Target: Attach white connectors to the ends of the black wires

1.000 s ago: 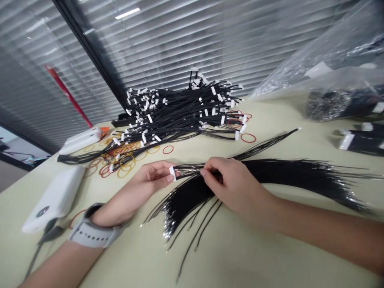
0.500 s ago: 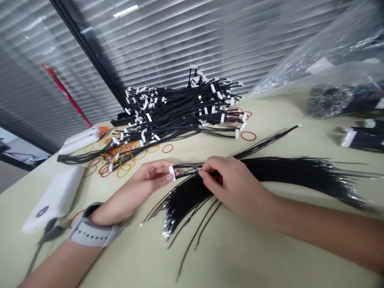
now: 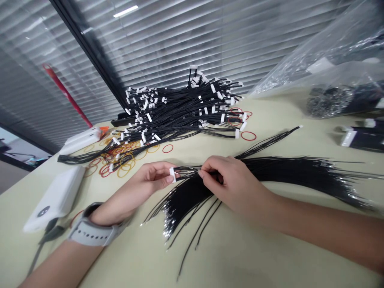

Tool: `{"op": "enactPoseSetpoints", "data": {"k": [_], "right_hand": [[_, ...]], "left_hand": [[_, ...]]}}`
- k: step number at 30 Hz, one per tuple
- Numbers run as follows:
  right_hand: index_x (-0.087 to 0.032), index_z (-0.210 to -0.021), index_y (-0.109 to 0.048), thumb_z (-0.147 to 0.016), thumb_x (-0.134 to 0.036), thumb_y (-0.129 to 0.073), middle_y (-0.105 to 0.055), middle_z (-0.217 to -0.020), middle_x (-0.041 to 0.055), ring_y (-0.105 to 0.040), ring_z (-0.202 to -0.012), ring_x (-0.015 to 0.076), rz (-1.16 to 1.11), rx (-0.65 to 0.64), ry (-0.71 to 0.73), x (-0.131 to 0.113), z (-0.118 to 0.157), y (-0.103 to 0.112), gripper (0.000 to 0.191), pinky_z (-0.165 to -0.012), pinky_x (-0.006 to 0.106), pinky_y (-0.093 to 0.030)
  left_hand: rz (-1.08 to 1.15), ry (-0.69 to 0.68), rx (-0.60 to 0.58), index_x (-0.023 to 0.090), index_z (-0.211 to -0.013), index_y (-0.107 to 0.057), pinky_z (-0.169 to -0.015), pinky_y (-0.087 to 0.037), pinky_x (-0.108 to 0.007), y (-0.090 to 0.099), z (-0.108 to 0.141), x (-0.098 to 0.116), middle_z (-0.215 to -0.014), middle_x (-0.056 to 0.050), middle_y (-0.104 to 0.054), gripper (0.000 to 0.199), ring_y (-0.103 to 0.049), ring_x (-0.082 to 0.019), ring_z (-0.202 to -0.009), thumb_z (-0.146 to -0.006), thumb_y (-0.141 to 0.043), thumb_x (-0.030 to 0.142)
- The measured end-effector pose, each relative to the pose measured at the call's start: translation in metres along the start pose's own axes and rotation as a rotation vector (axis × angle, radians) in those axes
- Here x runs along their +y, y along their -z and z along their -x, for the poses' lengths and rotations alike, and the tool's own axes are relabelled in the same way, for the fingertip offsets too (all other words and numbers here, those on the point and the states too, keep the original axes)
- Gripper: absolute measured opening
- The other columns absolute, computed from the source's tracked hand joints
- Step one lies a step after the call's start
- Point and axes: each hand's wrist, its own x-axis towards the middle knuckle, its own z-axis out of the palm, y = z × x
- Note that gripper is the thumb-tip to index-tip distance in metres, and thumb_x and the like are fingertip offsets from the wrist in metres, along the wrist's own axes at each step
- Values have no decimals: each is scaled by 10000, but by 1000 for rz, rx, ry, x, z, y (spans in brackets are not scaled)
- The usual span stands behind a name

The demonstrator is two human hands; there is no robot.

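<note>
**Glazed office wall behind a pale table**

Closed white slatted blinds (image 3: 186,36) filled the glass wall, split by a dark slanting frame (image 3: 85,56). A strip of ceiling light (image 3: 125,11) gleamed on the glass, and a red pole (image 3: 66,94) ran diagonally behind it at left. Below the blinds at far left, a dark-edged gap (image 3: 15,154) showed a brighter space, and a grey floor (image 3: 9,184) lay beyond the pale table (image 3: 228,256).
</note>
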Motion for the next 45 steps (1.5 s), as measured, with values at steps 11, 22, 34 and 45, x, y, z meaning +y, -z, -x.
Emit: {"op": "enactPoseSetpoints", "data": {"k": [11, 22, 34, 45], "right_hand": [[-188, -651, -512, -782, -164, -478, -518, -557, -51, -425, -501, 75, -46, -17, 4, 0, 0, 2, 137, -547, 243, -310], [-184, -667, -493, -796, -170, -473, -524, -581, -43, -436, -540, 89, -50, -2, 64, -1, 1, 2, 131, -580, 249, -316], [-159, -781, -475, -879, -162, -334, -545, -757, 20, -445, -667, 122, 150, -42, 231, -4, 4, -3, 171, -671, 276, -302], [-172, -762, -449, -855, -138, -373, -514, -697, -6, -427, -592, 107, 146, 38, 112, 10, 0, 22, 125, -573, 238, -299]], "left_hand": [[-49, -15, -37, 195, -958, -609, -774, -381, -238, 3, 0, -3, -863, 9, -627, 198, -540, -135, -849, -775, -607, 272], [-82, -34, -70, 176, -904, -593, -715, -369, -219, 3, 0, -2, -834, 7, -598, 137, -503, -121, -779, -800, -570, 263], [-95, -153, -129, 186, -845, -547, -677, -351, -215, -6, 3, 2, -766, 28, -493, 76, -447, -107, -728, -845, -492, 238], [-131, -286, -65, 153, -864, -583, -722, -416, -300, -36, -17, 23, -769, -21, -603, 149, -543, -166, -750, -777, -508, 247]]}}
